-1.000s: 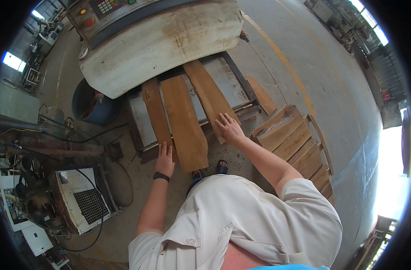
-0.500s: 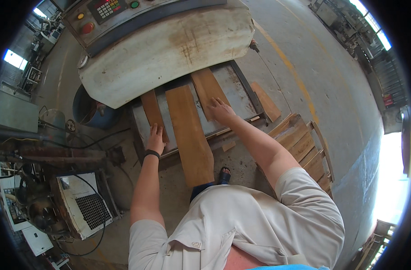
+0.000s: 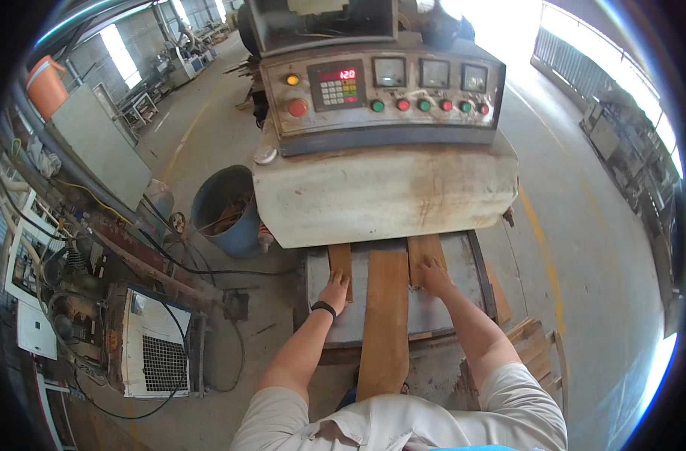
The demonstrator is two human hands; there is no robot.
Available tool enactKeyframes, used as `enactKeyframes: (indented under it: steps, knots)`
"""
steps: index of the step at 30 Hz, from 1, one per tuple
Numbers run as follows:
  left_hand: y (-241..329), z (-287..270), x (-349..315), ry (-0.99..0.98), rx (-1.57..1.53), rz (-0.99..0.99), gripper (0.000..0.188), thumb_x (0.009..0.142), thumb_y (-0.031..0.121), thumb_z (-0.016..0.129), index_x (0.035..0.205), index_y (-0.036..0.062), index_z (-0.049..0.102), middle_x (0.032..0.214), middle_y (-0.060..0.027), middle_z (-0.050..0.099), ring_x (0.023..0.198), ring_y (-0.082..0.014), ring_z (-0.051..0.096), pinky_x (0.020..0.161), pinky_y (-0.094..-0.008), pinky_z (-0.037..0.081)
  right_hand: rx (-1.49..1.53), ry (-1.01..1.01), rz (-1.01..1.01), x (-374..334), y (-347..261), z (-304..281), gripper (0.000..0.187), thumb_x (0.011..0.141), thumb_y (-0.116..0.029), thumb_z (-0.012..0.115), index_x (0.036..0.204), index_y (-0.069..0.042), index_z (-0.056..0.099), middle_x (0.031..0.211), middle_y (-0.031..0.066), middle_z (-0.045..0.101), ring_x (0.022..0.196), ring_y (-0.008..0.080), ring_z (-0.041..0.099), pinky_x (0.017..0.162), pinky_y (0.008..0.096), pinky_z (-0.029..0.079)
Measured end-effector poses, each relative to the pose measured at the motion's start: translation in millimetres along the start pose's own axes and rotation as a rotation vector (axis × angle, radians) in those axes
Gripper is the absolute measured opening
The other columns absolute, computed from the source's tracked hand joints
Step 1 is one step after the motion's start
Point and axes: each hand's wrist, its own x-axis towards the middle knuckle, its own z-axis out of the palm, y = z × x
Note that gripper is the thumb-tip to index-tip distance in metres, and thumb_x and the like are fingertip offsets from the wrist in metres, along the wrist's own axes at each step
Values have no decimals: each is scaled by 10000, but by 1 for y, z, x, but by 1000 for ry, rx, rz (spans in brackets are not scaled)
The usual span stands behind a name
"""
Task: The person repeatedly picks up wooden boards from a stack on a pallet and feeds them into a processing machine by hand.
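Note:
Three brown wooden boards lie side by side on the grey metal bed of a machine, below its pale hood. My left hand rests with outstretched fingers on the near part of the narrow left board. On the right board, my right hand lies flat, fingers spread. Both of these boards run under the hood's lower edge. Between my hands, the long middle board reaches back over the bed's near edge toward my body; neither hand touches it.
Above the hood is a control panel with a lit red display, coloured buttons and dials. A blue barrel with wood scraps stands left. More boards are stacked at right. A black cable crosses the floor beside a white grilled unit.
The view has tilted up, bringing the whole control panel into sight. My hands remain on the same two outer boards, and less of those boards shows in front of the hood.

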Motion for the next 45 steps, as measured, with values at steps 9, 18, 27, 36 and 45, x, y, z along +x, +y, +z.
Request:
enactKeyframes:
  steps: [9, 18, 27, 36, 45]
  knots:
    - [-13, 26, -10, 233, 15, 56, 723, 820, 206, 771, 1448, 34, 455, 1563, -238, 304, 1472, -409, 255, 1203, -437, 301, -165, 142, -19, -19, -77, 33, 598, 844, -227, 716, 1375, -36, 518, 1532, 248, 354, 1374, 432, 397, 1066, 484, 433]
    - [28, 59, -144, 377, -209, 29, 547, 870, 186, 697, 1370, 32, 539, 1450, -196, 480, 1368, -373, 403, 1164, -433, 350, -208, -40, -811, -210, -185, 72, 781, 829, -406, 697, 1529, -229, 398, 1641, 140, 221, 1490, 401, 250, 1198, 624, 168]
    - [44, 94, -242, 539, -483, -143, 462, 842, 175, 726, 1268, 39, 614, 1282, -173, 605, 1195, -359, 559, 1035, -446, 463, -419, -261, -1019, -203, -206, 69, 662, 954, -390, 531, 1567, -279, 307, 1662, 96, 167, 1538, 380, 107, 1178, 689, 160]
    - [38, 101, -260, 595, -578, -177, 465, 840, 164, 725, 1273, 38, 613, 1269, -160, 620, 1150, -368, 584, 1008, -449, 480, -469, -313, -935, -184, -218, 47, 724, 913, -488, 568, 1559, -267, 326, 1647, 100, 210, 1537, 366, 121, 1182, 660, 195]
    - [24, 102, -238, 508, -539, -82, 445, 844, 184, 731, 1253, 46, 625, 1223, -180, 634, 1113, -375, 600, 979, -462, 492, -53, 250, -150, -43, -147, 19, 658, 852, -284, 724, 1439, -129, 470, 1556, 150, 343, 1449, 383, 292, 1169, 544, 258]
